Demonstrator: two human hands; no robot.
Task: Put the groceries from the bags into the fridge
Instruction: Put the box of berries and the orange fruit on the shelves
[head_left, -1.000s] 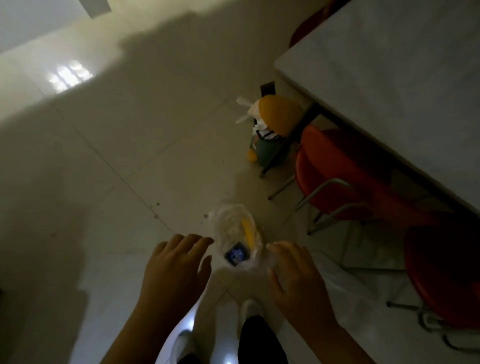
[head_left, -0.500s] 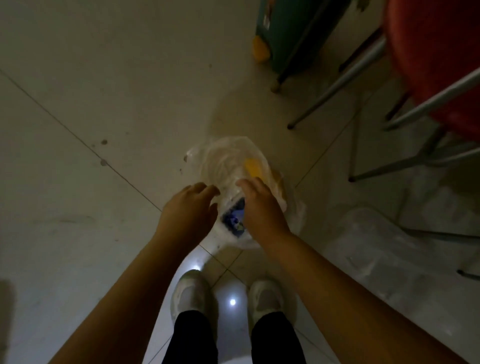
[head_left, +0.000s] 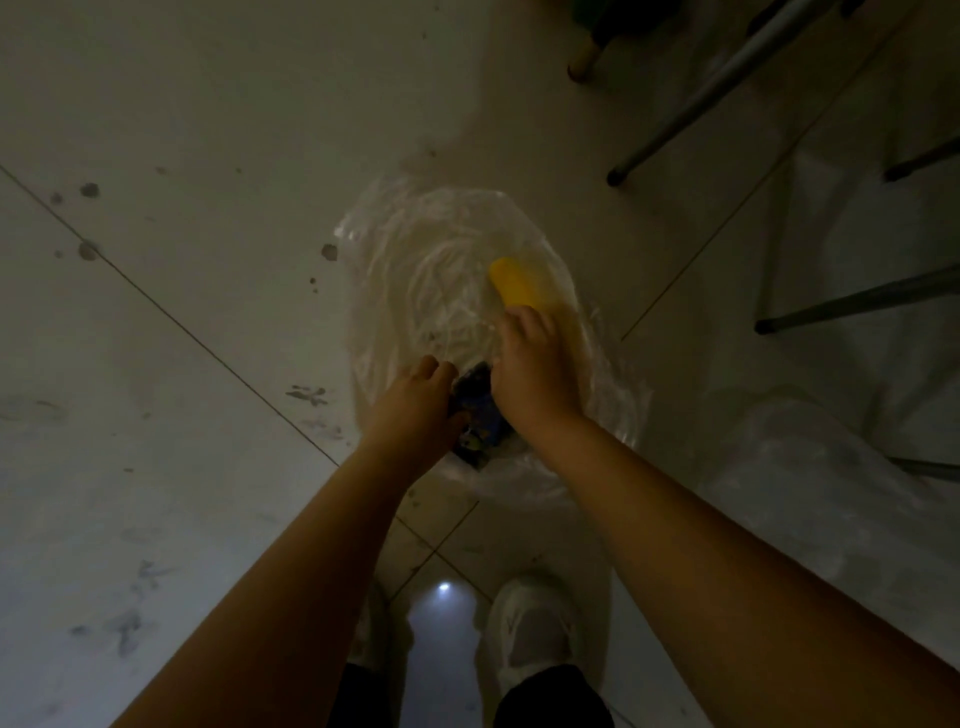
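Lighting is the big worry, honestly: the room is so dim that whatever sits in the clear plastic bag on the floor is mostly guesswork. Both hands are down at the bag's near edge. The left hand has its fingers curled at the rim beside a dark blue packet, and it looks like a grip on the plastic or the packet, but I can't tell which. The right hand reaches in just past the packet with its fingers bent down; whether that grip is closed on anything, I can't tell either. A yellow item lies just beyond the right fingertips, touching or nearly so.

What could go wrong, as I see it:
- Thin film like that tears or slips easily. If only a pinch of plastic gets lifted, the bag could tip and dump the yellow thing and the packet onto the floor.
- The packet is wedged between the two wrists, so pulling one hand out fast might drag it over the rim.
- Metal chair legs stand off to the right of the right hand, and another crumpled clear bag lies beside the right forearm, so a wide swing up could snag either one.
- Shoes are right below the forearms, so anything dropped lands underfoot.

No fridge in view, so the carry is a blind one from here.
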